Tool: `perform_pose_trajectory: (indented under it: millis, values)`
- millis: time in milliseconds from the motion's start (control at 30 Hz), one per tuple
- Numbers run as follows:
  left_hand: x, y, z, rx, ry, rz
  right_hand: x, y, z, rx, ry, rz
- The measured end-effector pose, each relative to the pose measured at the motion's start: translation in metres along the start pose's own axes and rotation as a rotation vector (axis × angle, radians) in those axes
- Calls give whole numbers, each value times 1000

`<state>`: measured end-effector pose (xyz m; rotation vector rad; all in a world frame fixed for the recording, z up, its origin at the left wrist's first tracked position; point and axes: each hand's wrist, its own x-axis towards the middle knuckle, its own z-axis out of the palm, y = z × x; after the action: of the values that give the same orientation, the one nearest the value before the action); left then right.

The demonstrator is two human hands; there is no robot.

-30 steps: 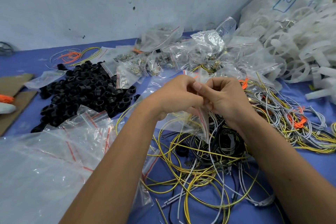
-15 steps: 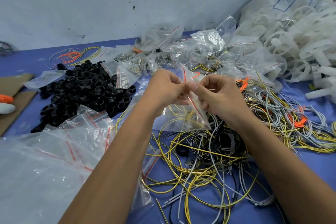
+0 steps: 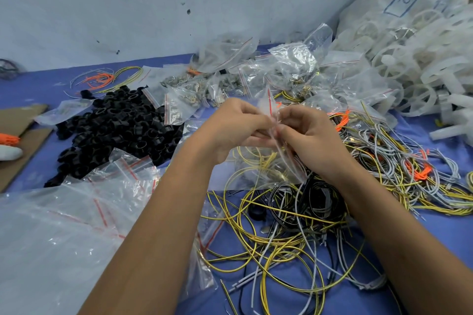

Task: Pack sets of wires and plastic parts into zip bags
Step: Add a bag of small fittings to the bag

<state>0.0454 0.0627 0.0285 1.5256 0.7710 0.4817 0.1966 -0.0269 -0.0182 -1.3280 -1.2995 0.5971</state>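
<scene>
That bag you've got is thin, floppy and slick, weighs almost nothing, so pinch it right at the red zip strip like you're doing. Left hand and right hand both grip its mouth, above the wires on the desk. Its long axis runs up-down, mouth pointing up and away from you.

Two bare forearms, left hand and right hand ungloved, sleeveless.
</scene>
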Motion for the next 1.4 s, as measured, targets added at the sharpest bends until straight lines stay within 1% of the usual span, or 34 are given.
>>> perform_pose_trajectory:
  millis: [67, 167, 233, 300, 400, 467, 633, 800, 867, 933, 1033, 1200, 1333, 1400]
  values:
    - [-1, 3, -3, -47, -23, 2, 1, -3, -2, -29, 11, -23]
    - [0, 2, -1, 14, 42, 41, 0, -7, -1, -41, -56, -54]
    - [1, 2, 4, 46, 75, 67, -1, -8, 2, -95, -102, -69]
    - [3, 1, 5, 29, 82, 68, -1, -8, 3, -133, -104, -75]
    - [3, 1, 0, -72, 7, 50, 0, -6, 3, -136, -81, -86]
    - [3, 0, -3, -98, -30, 53, -1, -5, 4, -169, -65, -89]
    - [7, -3, 3, -50, 131, 85, -5, -9, 7, -251, -58, -124]
    - [9, -6, 5, -20, 216, 144, -5, -9, 7, -254, -41, -104]
    - [9, -7, 5, -6, 207, 169, -4, -8, 8, -254, -36, -88]
    - [8, -7, 5, -1, 159, 177, -3, -8, 7, -231, -25, -91]
    - [5, -7, 0, 10, 107, 173, -3, -8, 6, -186, 2, -98]
    - [-2, -2, -10, 10, 52, 158, -3, -9, 2, -4, 71, -62]
    - [-10, 7, -21, 64, 36, 165, -2, -4, 3, -57, 232, 44]
    - [-16, 14, -27, 106, 60, 184, -1, -2, 1, -148, 307, 40]
